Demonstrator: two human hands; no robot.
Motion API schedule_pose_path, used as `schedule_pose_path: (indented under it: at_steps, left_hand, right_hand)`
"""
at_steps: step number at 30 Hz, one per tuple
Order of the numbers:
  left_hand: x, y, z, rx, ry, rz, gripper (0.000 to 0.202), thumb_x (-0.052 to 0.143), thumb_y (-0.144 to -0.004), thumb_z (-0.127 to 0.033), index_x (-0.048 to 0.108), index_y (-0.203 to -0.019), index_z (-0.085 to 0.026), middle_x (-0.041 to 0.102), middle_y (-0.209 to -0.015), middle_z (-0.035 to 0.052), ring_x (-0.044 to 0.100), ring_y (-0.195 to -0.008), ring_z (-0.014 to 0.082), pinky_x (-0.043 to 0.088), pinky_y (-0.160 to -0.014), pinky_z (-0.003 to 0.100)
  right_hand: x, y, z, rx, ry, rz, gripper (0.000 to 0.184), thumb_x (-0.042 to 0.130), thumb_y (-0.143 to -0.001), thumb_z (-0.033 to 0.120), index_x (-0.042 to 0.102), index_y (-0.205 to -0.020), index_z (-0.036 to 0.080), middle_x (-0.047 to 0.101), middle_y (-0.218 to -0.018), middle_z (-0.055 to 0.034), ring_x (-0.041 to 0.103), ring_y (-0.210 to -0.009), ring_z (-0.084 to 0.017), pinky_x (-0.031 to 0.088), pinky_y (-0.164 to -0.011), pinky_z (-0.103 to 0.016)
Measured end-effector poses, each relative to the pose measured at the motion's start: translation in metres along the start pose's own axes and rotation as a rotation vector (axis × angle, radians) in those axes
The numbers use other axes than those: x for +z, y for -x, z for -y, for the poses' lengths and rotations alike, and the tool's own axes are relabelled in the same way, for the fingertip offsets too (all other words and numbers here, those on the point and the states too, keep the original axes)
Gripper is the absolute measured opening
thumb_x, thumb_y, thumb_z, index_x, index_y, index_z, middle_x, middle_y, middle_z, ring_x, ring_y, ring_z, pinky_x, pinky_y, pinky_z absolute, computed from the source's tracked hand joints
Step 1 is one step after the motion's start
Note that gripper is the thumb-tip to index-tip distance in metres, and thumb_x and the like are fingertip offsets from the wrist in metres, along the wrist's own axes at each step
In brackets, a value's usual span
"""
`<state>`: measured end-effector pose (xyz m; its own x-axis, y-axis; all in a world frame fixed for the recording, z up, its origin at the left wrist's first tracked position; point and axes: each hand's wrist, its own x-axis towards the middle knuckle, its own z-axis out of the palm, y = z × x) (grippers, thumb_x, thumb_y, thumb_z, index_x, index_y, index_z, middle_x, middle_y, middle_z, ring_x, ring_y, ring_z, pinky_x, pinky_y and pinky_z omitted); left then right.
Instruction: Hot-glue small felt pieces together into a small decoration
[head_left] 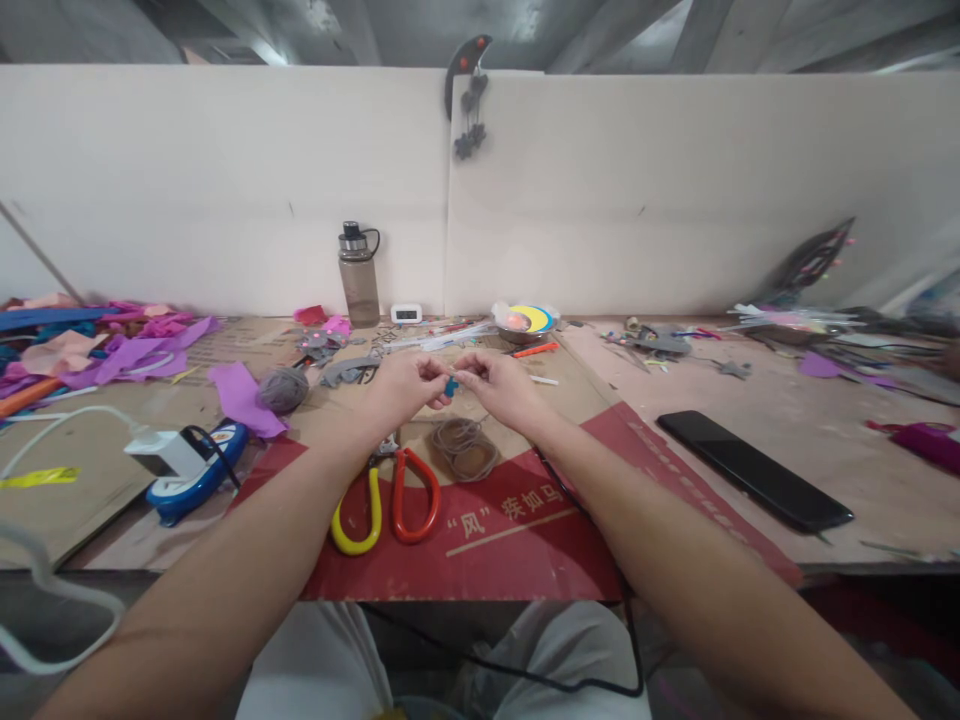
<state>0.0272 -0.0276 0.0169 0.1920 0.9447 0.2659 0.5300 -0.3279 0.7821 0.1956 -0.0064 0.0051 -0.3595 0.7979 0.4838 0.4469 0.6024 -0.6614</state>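
My left hand and my right hand meet above the middle of the cardboard mat, fingertips pinched together. Between them is a small blue piece, too small to name; the left fingers close on it and the right fingertips touch at its top. Below the hands lies a loose coil of grey-brown cord. Scissors with one yellow and one red handle rest beside the coil, their blades partly hidden under my left wrist. A ball of grey yarn sits left of my left hand.
A black phone lies at the right, a blue-and-white power strip with a plugged charger at the left. Behind stand a water bottle, a small white clock and a bowl. Coloured felt scraps heap at the far left.
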Motion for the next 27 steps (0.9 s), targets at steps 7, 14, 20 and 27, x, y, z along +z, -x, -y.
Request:
schedule_pose_path:
  at_steps: [7,14,20,27]
  left_hand:
    - [0.001,-0.004,0.008,0.044,-0.013,-0.053,0.008,0.054,-0.073,-0.023,0.059,-0.075,-0.016,0.065,-0.061,0.0013,0.063,-0.054,0.0126,0.049,-0.051,0.021]
    - [-0.008,-0.002,0.008,0.156,-0.368,-0.146,0.013,0.050,-0.072,-0.020,0.062,-0.071,-0.018,0.064,-0.059,-0.0007,0.058,-0.055,0.0120,0.042,-0.056,0.022]
    - [-0.027,-0.010,0.021,0.162,-0.553,-0.272,0.016,0.049,-0.073,-0.019,0.065,-0.075,-0.018,0.065,-0.065,0.0023,0.058,-0.063,0.0148,0.040,-0.061,0.024]
    - [-0.052,-0.018,0.048,0.162,-0.646,-0.482,0.016,0.050,-0.075,-0.020,0.065,-0.079,-0.018,0.067,-0.081,0.0067,0.059,-0.075,0.0186,0.042,-0.074,0.028]
  right_hand:
    - [0.001,0.001,0.003,-0.001,-0.032,0.011,0.011,0.053,-0.077,0.022,0.062,-0.080,0.016,0.063,-0.073,-0.0015,0.052,-0.066,-0.011,0.038,-0.063,-0.024]
    - [0.000,0.001,0.002,0.071,-0.020,0.062,0.017,0.054,-0.076,0.028,0.066,-0.080,0.015,0.060,-0.067,0.0000,0.048,-0.060,-0.011,0.035,-0.058,-0.024]
    - [-0.009,0.003,0.016,0.182,-0.269,0.127,0.022,0.056,-0.075,0.039,0.062,-0.074,0.017,0.045,-0.055,0.0048,0.036,-0.049,-0.008,0.028,-0.048,-0.022]
    - [-0.029,0.006,0.040,0.044,-0.780,0.086,0.023,0.062,-0.074,0.042,0.060,-0.079,0.020,0.041,-0.059,0.0051,0.029,-0.048,-0.006,0.028,-0.045,-0.023]
